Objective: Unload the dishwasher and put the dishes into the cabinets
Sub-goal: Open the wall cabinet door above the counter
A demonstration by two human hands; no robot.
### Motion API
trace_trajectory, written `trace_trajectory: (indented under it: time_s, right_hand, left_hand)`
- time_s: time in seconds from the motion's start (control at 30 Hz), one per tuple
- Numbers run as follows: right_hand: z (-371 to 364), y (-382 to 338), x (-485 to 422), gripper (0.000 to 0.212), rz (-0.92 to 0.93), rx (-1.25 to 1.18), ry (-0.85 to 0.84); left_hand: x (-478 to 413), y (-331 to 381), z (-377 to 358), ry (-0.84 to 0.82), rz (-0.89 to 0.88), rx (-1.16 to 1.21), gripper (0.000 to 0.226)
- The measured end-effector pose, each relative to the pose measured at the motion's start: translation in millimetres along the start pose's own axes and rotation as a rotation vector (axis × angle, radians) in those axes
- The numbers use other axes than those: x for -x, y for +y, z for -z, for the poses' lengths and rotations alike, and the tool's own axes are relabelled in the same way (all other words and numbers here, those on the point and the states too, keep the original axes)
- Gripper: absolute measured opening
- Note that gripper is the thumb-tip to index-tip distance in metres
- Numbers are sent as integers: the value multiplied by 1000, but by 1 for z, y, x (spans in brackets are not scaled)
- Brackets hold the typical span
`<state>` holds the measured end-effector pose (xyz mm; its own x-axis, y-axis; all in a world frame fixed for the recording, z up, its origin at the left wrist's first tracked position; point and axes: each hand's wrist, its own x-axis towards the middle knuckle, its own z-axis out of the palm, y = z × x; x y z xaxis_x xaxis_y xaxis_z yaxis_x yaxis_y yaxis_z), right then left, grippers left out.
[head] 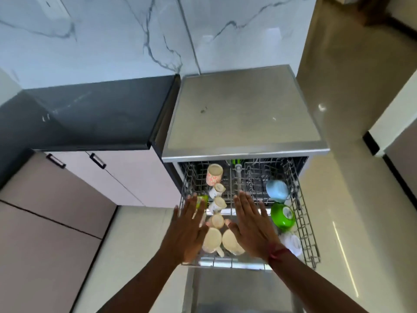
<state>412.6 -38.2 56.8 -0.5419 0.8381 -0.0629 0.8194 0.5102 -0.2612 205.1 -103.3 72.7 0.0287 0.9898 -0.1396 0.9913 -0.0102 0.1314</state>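
Cups and bowls fill the pulled-out rack (304,222) of the dishwasher (243,109) in the lower middle of the frame. Both hands hover just above it with fingers spread flat, and they hold nothing. The left hand (187,227) is over the left side of the rack. The right hand (252,224) is over the middle, just above a cream mug (212,240) and its twin at the front. A blue bowl (277,190) and a green bowl (282,216) sit on the right side. I think the unloading is only starting, since the rack looks full. Next, a hand needs to come down, curl round one mug and lift it straight up so it does not bump the others. Then the mug must go to the cabinet (126,177) at the left, under the black counter (94,114). Its doors are closed, so one needs opening first.
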Motion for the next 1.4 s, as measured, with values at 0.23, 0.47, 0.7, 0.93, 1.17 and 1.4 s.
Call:
trace_trajectory:
  time_s: [0.23,0.47,0.7,0.93,1.17,1.4]
  right_hand:
    - [74,-58,-52,78,107,80,32]
    - [113,-192,-86,72,189,131,174]
    - [109,-339,-105,76,193,132,222]
    - [169,-433,-146,78,268,61,405]
    - [244,-488,-221,72,328,-52,548]
    - [283,-529,-332,77,365,-120,599]
  left_hand:
    - [11,-62,76,187,59,-9,66]
    - [44,-160,139,348,38,-3,69]
    - [93,-273,178,393,65,14,68]
    - [110,-337,275,447,-13,194,74]
    - [80,-372,377,638,-28,390,63]
    - [7,-440,443,685,48,509,71]
